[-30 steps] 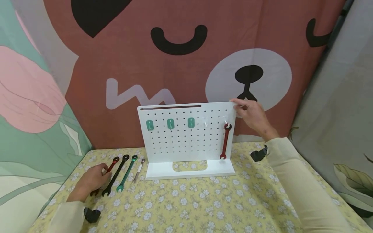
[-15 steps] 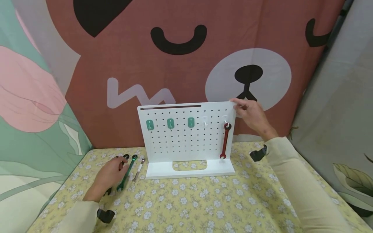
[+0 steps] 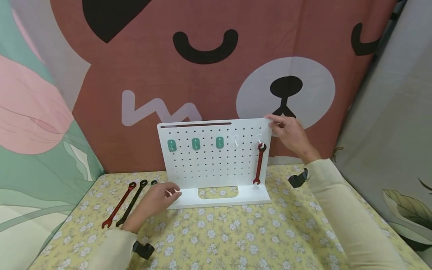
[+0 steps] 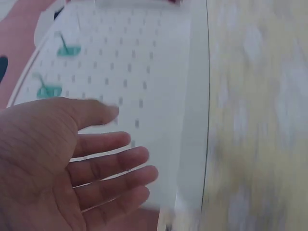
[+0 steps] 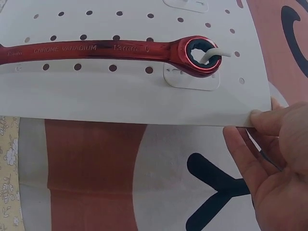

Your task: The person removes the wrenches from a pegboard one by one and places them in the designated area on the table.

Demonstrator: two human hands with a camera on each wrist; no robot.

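Observation:
A white pegboard (image 3: pixel 248 193) stands upright on its flat base. My right hand (image 3: pixel 291 135) pinches its upper right corner between thumb and fingers, as the right wrist view (image 5: pixel 284 154) shows. From a clear hook near that corner hangs a red combination wrench (image 3: pixel 259 165) by its ring end, marked 13mm. Beside the board's lower left corner is my left hand (image 3: pixel 155 200), fingers loosely spread and holding nothing. It covers most of a green wrench (image 3: pixel 153 182) and hides a small silver wrench. Another red wrench (image 3: pixel 118 206) and a black wrench (image 3: pixel 133 202) lie left of it.
Several hooks line the board's upper part: green-backed ones at left, such as the leftmost green hook (image 3: pixel 171 145), and a clear hook (image 3: pixel 236 142) right of them. A yellow flowered cloth (image 3: pixel 222 236) covers the table. A printed curtain (image 3: pixel 135 56) hangs behind.
My left hand has moved right, from over the red wrench, across the black and green ones, to the board's lower left corner. The right hand stays on the upper right corner.

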